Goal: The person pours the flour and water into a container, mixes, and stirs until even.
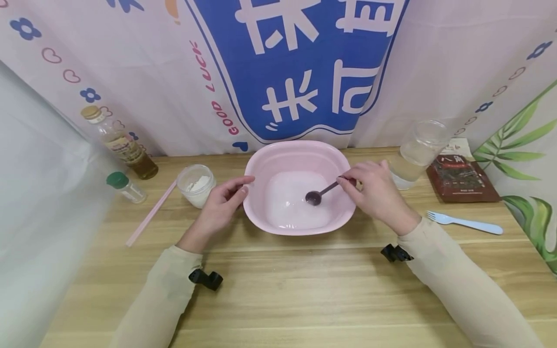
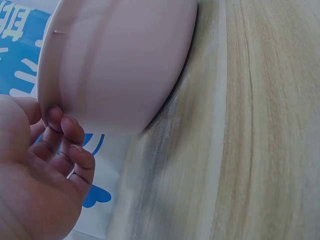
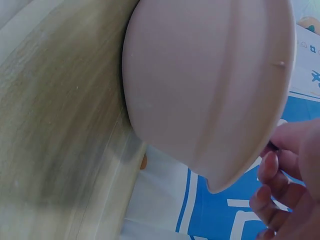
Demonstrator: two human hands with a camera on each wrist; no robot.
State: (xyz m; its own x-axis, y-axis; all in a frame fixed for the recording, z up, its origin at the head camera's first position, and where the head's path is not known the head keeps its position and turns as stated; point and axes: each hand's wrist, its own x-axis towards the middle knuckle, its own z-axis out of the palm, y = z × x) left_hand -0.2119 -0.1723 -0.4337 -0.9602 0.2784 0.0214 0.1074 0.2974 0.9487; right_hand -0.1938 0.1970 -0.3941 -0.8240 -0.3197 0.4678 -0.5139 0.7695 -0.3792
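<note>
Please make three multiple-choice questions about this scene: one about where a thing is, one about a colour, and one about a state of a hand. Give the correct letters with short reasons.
1. Where does the light blue plastic fork lie?
A. inside the basin
B. on the wooden table, at the person's right
C. on the dark red packet

2. What colour is the wide plastic basin?
A. pink
B. green
C. yellow

3. What does the right hand do?
A. lies flat on the table
B. lifts the clear cup
C. pinches the handle of the small dark purple spoon

Answers:
1 B: the fork rests on bare wood beyond the right forearm, below the packet.
2 A: rim and walls are pink in all three views.
3 C: the fingers close on the handle end, with the spoon bowl down in the basin; the left hand meanwhile touches the basin's rim.
</note>
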